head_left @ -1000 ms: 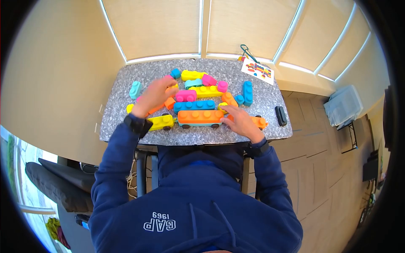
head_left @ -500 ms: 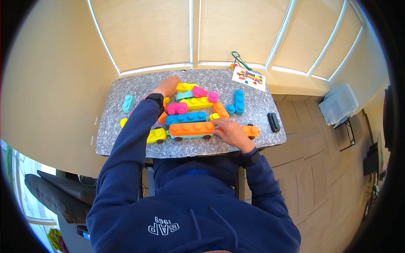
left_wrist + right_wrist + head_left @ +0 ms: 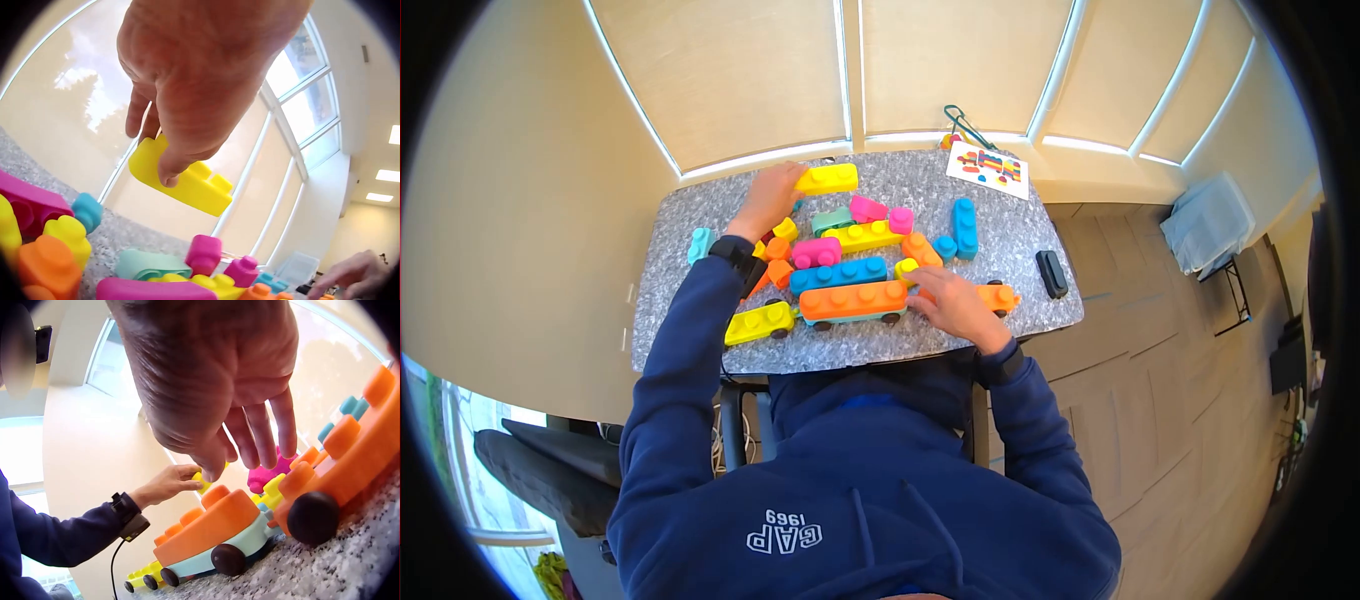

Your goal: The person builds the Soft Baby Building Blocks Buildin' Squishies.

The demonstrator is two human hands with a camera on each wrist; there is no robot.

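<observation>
Now the fingers of the left hand (image 3: 768, 203) are clamped on the raised yellow block (image 3: 832, 179), above the far part of the surface (image 3: 1025, 235). The fingers of the right hand (image 3: 953, 306) are slightly apart, near 1 end of the wheeled orange block (image 3: 855, 300); whether they touch it, I cannot tell. Just beside it lies the blue block (image 3: 838, 276).

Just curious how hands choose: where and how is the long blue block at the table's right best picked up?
Probably from above, pinching the long blue block across its narrow width, toward the far end. Both long sides look free there, while the small blue block crowds the left one at the near end.
</observation>
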